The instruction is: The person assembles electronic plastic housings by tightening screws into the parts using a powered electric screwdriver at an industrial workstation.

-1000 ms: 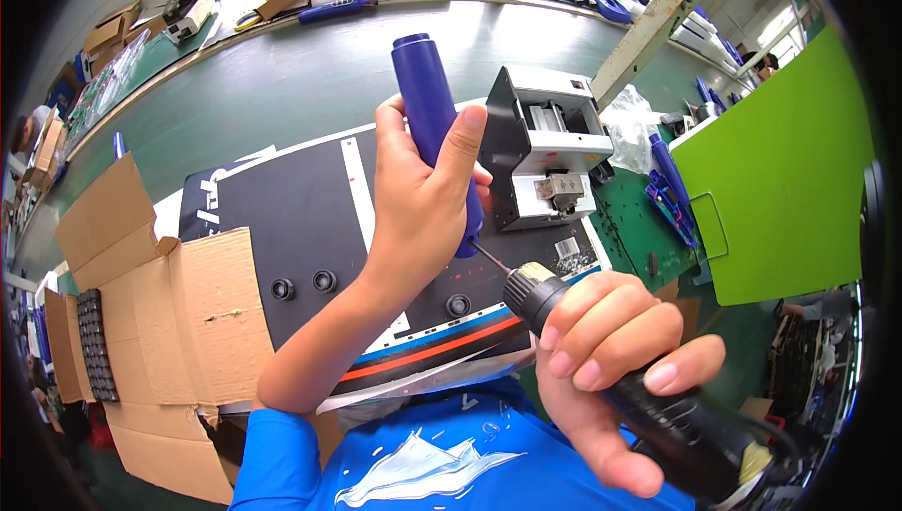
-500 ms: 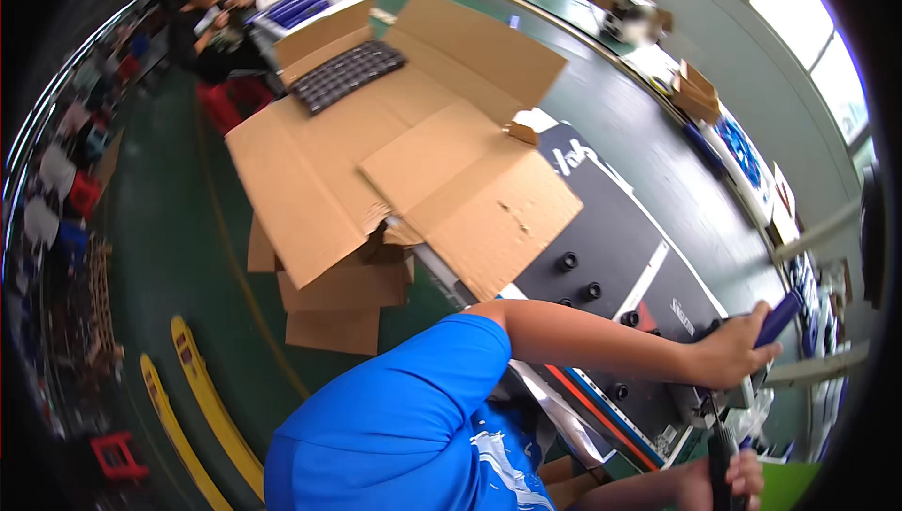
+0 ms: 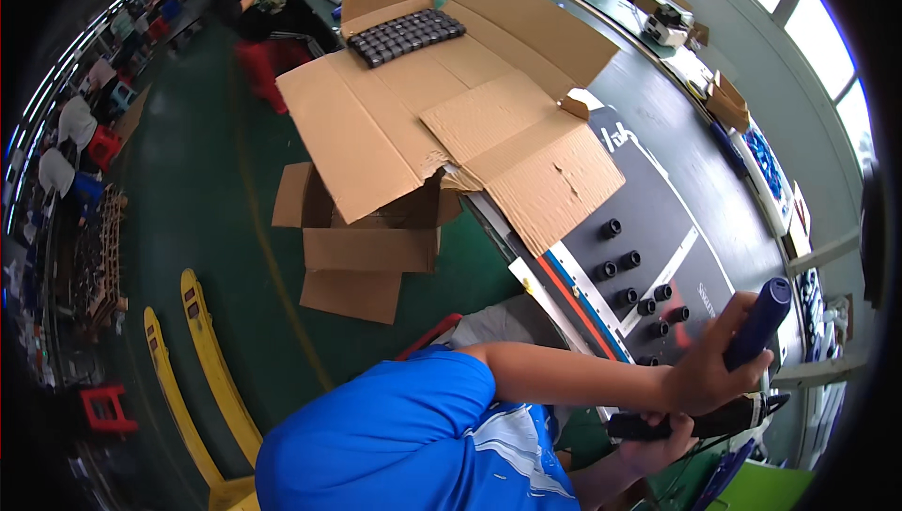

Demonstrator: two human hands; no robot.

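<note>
Head view: left hand (image 3: pixel 709 370) was clamped around a dark blue cylindrical body (image 3: pixel 759 323), which leaned up and to the right. Its closed-looking end stuck out past the thumb and fingers; the lower part was hidden inside the grip. Right hand (image 3: pixel 662 450) sat just below the left, fingers curled around a black electric screwdriver (image 3: pixel 723 420) with a cord at its right end. Driver lay nearly level, under the cylindrical body; couldn't tell whether the two touched.

Several short round black parts (image 3: pixel 630 259) stood on a dark grey printed sheet (image 3: pixel 648 196) over the green counter (image 3: pixel 658 88), beyond the left forearm and well left of the cylindrical body. Opened brown cardboard box (image 3: pixel 348 135) overhung the counter's edge farther left, with a black compartmented tray (image 3: pixel 404 37) on it.
</note>
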